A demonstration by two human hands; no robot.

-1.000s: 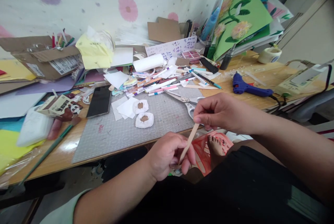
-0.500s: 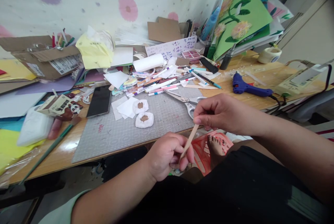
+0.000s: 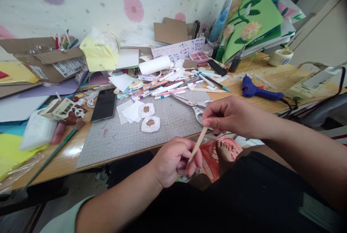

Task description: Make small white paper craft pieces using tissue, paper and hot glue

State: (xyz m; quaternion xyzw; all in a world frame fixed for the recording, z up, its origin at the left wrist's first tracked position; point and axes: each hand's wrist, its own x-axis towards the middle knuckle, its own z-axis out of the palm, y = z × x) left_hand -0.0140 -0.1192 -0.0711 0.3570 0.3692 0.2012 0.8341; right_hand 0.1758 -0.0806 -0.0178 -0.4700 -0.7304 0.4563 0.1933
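A flat pale wooden craft stick (image 3: 198, 143) slants between my hands in front of the table's near edge. My right hand (image 3: 226, 115) pinches its upper end between thumb and fingers. Around the lower end, the fingers of my left hand (image 3: 177, 159) are curled, partly hiding the tip. Scissors (image 3: 196, 110) lie on the grey cutting mat (image 3: 116, 142) just behind my right hand. Two white padded pieces with brown centres, a nearer one (image 3: 150, 128) and a farther one (image 3: 141, 110), rest on the mat beside white paper squares (image 3: 131, 112).
A blue glue gun (image 3: 260, 92) lies at the right, its cord trailing. Many markers (image 3: 173, 88) are heaped behind the mat. A phone (image 3: 104, 105), a panda carton (image 3: 63, 110) and a long brush (image 3: 51, 155) are on the left. Below the table stands a coral plastic basket (image 3: 210, 160).
Almost nothing differs. My right hand has shifted very slightly, and the craft stick stays between both hands. The camera view has moved a few pixels.
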